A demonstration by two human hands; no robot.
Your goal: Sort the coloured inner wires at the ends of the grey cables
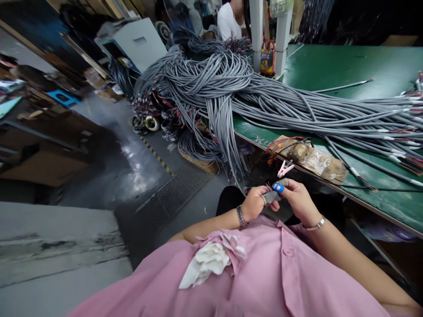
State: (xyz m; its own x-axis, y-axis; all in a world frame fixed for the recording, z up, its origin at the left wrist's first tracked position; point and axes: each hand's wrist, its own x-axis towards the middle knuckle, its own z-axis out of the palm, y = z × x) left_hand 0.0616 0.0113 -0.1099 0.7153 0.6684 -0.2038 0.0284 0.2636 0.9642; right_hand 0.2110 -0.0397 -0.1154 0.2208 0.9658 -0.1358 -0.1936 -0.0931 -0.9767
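Note:
My left hand [255,203] and my right hand [300,200] meet in front of my body, just off the table's near edge. The left fingers are closed on a few thin reddish wires [268,187], whose tips stick up beside the thumb. Grey wrapping covers a left finger. My right hand is closed in a pinch against the left fingertips, with a blue cover [278,188] on its thumb and grey wrapping on a finger. What the right fingertips pinch is hidden. A pink clothes-peg-like clip [284,169] is at the table edge just above the hands.
Grey cables [211,75] lie in a large heap along the green table [343,66], some hanging over its edge. A taped brown block [307,156] with red and black wires sits near the edge. Posts and a small bag [267,57] stand behind; a person in white [228,22] is beyond.

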